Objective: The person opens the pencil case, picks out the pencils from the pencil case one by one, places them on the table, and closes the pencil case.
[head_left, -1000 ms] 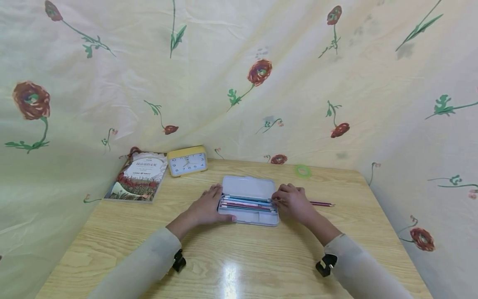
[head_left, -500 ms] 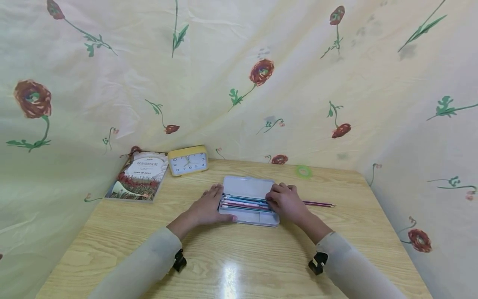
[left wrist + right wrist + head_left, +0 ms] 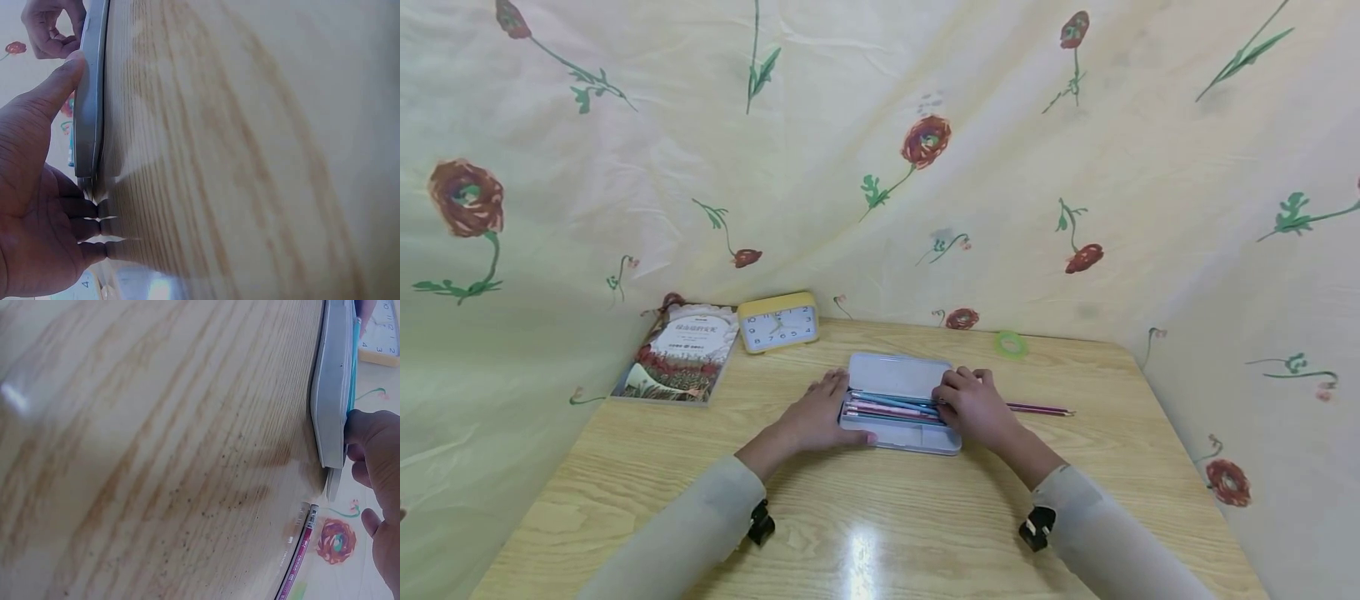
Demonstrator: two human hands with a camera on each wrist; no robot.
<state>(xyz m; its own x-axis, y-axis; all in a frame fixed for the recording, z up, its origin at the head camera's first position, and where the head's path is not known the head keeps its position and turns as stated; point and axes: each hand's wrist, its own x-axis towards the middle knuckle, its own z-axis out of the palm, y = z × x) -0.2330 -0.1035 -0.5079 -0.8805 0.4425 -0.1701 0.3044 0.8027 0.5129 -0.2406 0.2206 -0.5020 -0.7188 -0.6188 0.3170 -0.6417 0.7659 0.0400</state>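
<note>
An open pale pencil case (image 3: 891,437) lies on the table with several pencils (image 3: 880,410) in its tray and its lid folded back. My left hand (image 3: 811,417) rests at its left end, thumb on the front rim and fingers stretched along the side; in the left wrist view the fingertips (image 3: 94,227) reach the tabletop. At the right end, my right hand (image 3: 977,407) pinches a light-blue pencil (image 3: 354,369) between thumb and fingers, close over the tray. That pencil slants across the others in the head view, its right end hidden by the hand.
A purple pencil (image 3: 1041,409) lies on the table right of the case. Behind are a yellow alarm clock (image 3: 778,323), a book (image 3: 681,354) at the left and a green tape roll (image 3: 1011,343) at the right. A floral curtain (image 3: 820,150) closes off the back.
My right hand has shifted left onto the case's right end, and the light-blue pencil now slants over the other pencils. The left hand has kept its place.
</note>
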